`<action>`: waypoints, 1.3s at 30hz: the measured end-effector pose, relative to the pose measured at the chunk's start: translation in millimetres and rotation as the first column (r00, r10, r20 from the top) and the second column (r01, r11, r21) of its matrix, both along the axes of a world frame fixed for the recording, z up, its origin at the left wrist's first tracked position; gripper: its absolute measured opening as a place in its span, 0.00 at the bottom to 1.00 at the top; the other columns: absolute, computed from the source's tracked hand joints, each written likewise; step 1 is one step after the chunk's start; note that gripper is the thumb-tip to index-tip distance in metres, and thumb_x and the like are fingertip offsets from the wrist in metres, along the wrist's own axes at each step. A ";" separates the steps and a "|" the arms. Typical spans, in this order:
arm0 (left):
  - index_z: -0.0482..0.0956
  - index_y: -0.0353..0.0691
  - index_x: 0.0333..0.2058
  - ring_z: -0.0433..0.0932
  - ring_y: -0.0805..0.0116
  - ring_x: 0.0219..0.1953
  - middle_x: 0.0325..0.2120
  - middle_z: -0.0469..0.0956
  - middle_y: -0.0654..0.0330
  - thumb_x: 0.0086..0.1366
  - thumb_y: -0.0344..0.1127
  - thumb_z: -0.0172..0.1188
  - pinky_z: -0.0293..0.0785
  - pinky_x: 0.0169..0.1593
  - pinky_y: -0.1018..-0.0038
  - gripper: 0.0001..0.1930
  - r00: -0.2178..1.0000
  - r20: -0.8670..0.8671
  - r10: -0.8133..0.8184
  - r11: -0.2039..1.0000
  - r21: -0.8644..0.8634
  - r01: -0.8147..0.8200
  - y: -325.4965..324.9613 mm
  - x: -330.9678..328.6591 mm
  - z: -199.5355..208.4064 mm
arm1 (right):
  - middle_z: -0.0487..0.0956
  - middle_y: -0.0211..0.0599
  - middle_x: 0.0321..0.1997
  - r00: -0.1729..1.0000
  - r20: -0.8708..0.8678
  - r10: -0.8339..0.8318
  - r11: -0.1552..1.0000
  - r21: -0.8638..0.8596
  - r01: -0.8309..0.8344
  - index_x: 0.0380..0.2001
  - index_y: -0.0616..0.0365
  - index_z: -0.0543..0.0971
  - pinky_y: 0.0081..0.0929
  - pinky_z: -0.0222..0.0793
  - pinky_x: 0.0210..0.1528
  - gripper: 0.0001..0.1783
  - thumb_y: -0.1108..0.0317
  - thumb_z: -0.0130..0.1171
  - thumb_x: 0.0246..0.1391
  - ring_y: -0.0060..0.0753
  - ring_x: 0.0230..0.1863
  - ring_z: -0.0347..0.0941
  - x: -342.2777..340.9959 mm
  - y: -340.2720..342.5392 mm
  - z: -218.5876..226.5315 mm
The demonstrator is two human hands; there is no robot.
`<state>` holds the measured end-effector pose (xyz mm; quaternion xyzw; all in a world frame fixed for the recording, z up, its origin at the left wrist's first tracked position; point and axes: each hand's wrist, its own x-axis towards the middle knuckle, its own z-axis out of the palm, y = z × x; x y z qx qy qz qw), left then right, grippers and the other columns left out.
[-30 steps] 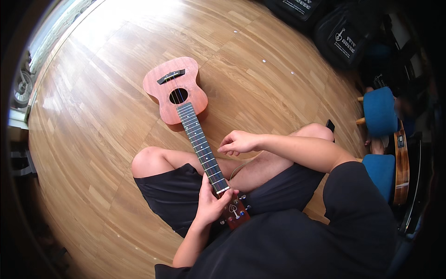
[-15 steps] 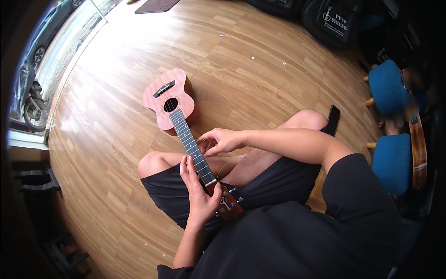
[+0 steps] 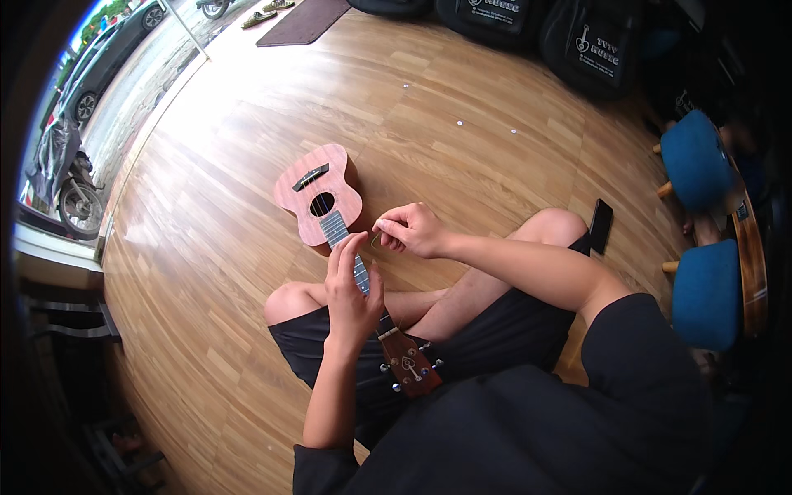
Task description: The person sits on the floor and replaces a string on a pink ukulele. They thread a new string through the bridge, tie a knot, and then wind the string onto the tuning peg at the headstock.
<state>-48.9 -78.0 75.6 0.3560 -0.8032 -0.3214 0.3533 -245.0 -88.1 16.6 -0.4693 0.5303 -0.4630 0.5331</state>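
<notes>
A small pinkish-brown ukulele (image 3: 340,186) lies with its body on the floor and its neck running back toward my lap. Its dark red-brown headstock (image 3: 410,363) with metal tuning pegs rests close to my shirt. My left hand (image 3: 351,289) is over the middle of the fretboard, fingers stretched and thumb apart; whether it touches the neck I cannot tell. To the right of the neck, near the body, my right hand (image 3: 417,231) is pinched on a thin greenish string (image 3: 375,241). Most of the string's length is too fine to follow.
A black phone (image 3: 601,224) lies by my right knee. Two blue-seated stools (image 3: 705,293) stand at the right beside a wooden instrument edge (image 3: 749,264). Black instrument bags (image 3: 590,49) line the far right. A dark mat (image 3: 305,21) lies near the doorway, with a motorbike (image 3: 78,198) outside.
My right hand has moved away from the neck, forward and right, with the string. My left hand has slid up from near the nut toward the ukulele's body. The view has shifted slightly.
</notes>
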 end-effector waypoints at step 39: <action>0.85 0.28 0.42 0.81 0.67 0.29 0.31 0.83 0.50 0.54 0.15 0.65 0.74 0.32 0.78 0.14 0.892 -0.405 -0.200 0.970 0.044 0.238 45.7 -44.2 71.5 | 0.81 0.40 0.35 0.968 -0.001 -0.252 0.862 -0.456 0.223 0.40 0.67 0.81 0.20 0.75 0.29 0.08 0.77 0.60 0.58 0.25 0.31 0.78 -21.2 139.5 126.9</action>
